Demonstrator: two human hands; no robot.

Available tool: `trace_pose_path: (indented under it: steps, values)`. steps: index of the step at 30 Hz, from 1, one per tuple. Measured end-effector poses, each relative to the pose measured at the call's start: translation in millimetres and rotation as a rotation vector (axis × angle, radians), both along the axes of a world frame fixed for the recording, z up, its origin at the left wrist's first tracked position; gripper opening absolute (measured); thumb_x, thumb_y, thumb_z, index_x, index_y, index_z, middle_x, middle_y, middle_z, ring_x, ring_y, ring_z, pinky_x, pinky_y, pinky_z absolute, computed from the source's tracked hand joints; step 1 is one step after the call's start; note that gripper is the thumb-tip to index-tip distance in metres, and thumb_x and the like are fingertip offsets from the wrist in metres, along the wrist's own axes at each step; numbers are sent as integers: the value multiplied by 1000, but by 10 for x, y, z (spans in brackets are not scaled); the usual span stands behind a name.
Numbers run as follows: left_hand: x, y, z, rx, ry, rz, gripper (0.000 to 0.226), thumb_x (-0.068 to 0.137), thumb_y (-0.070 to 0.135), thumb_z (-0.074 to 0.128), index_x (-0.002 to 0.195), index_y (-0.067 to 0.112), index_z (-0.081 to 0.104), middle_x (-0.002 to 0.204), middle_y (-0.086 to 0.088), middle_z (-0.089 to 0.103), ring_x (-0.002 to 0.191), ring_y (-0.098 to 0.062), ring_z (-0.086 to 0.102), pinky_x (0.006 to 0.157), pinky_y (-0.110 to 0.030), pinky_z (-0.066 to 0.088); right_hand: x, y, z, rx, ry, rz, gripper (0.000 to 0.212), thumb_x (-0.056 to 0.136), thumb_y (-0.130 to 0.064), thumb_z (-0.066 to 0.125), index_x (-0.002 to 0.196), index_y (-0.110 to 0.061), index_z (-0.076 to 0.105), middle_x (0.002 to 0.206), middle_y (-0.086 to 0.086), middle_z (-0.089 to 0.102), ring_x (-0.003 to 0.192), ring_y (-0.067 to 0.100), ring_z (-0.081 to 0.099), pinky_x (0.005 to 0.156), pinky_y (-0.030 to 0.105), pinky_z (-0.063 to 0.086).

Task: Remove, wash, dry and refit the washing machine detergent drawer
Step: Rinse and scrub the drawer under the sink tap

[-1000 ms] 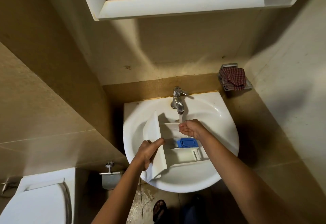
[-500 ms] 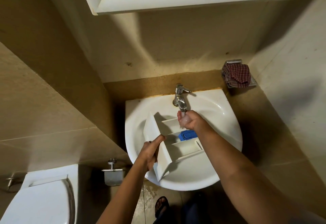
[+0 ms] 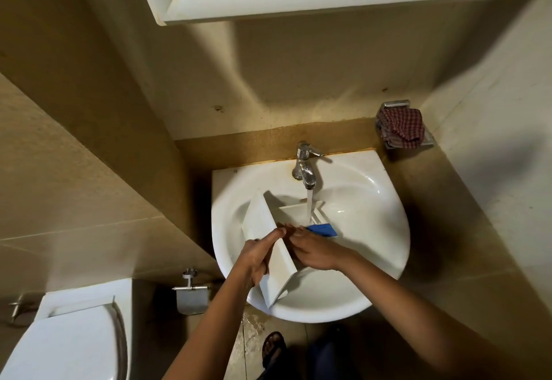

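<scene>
A: Where's the detergent drawer (image 3: 263, 218)?

B: In the sink (image 3: 227, 194). Its front panel faces the left rim, and the body runs right, far corner under the tap (image 3: 304, 167) stream.

A: The hands?

B: Left hand (image 3: 258, 255) grips the panel, thumb along its top edge. Right hand (image 3: 313, 252) lies loosely open inside 1 compartment beside the blue insert (image 3: 322, 229), touching but holding nothing. It's likely the scrubbing hand.

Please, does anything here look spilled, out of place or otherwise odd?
Yes. A wet patch lies on the floor just below the near rim of the sink. The drawer, gripped by the left hand, overhangs that rim right above it, so rinse water probably drips off there.
</scene>
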State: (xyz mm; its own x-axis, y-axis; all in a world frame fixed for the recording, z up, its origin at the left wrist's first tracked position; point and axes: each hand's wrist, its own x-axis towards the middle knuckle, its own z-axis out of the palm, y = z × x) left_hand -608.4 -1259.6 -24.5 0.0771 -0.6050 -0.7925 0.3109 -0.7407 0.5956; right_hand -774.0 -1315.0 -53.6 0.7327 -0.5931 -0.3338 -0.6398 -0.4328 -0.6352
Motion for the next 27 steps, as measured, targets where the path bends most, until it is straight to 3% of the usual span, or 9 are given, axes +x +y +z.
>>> trace_pose_path:
  steps: [2,4,7,10,12,14,17,22,27]
  values:
    - [-20,-5,-30,11,-1,-6,65,59,41,85,108,5,62,95,-11,69,91,-25,63,75,-34,46,-183,-7,-76,-83,55,-5,44,104,-31,29,145,-19,39,155,-7,29,146,8,14,121,34,7]
    - [-46,-17,-30,25,-13,-5,65,56,40,84,104,4,60,86,-11,65,82,-24,61,68,-32,45,-370,-87,-105,-51,130,-150,43,103,-34,31,144,-24,41,151,-3,38,142,16,29,117,39,23]
    - [-67,-30,-48,28,-22,3,63,50,40,84,97,7,58,80,-10,63,75,-23,61,65,-30,46,-452,-253,-115,-32,74,-486,29,98,-26,47,115,-11,65,105,13,69,102,30,62,87,39,46]
    - [-73,-40,-90,33,-44,5,49,66,34,85,96,7,57,79,-9,62,73,-23,59,62,-29,44,-218,-454,-4,442,-451,-1037,13,93,-12,59,95,-2,67,90,15,66,89,27,63,84,38,53]
    - [-92,-56,-99,42,-59,-3,48,66,35,85,93,8,56,78,-9,61,71,-22,58,63,-29,43,-51,-638,77,843,-749,-1262,10,94,-3,54,98,3,61,96,19,64,92,28,63,88,34,53]
    - [-123,-72,-87,47,-71,-15,53,57,38,85,90,8,56,77,-9,60,70,-23,56,65,-31,40,68,-778,135,1139,-910,-1403,12,97,0,45,93,4,56,90,14,61,82,22,61,76,26,53]
    - [-136,-88,-106,56,-79,-11,49,61,36,86,89,8,56,77,-9,61,70,-23,58,66,-31,41,174,-892,187,1316,-967,-1491,22,99,-2,36,88,-1,55,80,7,57,69,13,55,61,17,47]
    - [-86,-78,-140,57,-73,-19,45,67,34,84,94,8,58,77,-8,64,71,-22,61,65,-29,45,207,-922,187,1378,-1136,-1560,21,98,1,35,90,4,54,81,12,53,70,15,51,63,22,44]
    - [-86,-82,-137,56,-59,-30,55,60,36,85,97,7,57,78,-9,64,71,-23,61,67,-31,44,121,-892,150,1373,-1120,-1522,20,97,0,36,95,2,55,83,11,55,72,15,52,65,20,45]
